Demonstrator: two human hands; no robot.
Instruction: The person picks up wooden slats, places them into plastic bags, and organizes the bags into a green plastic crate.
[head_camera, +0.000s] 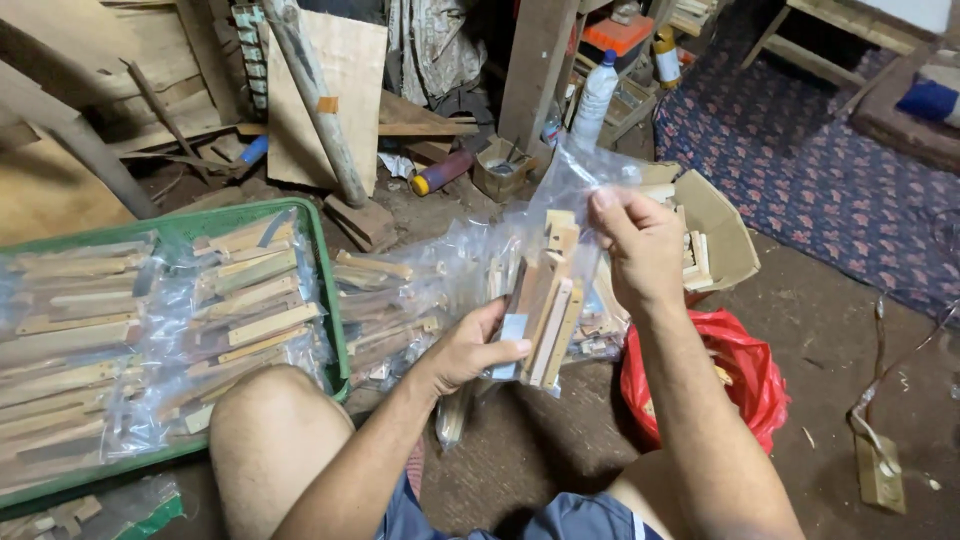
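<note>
Centre frame: left hand (470, 350) fingers clamp the bag of wood strips (540, 310) low; right hand (640, 245) pinches its top. Bag looks light and slippery, strips stiff. Green tray (325, 290) at left.
</note>
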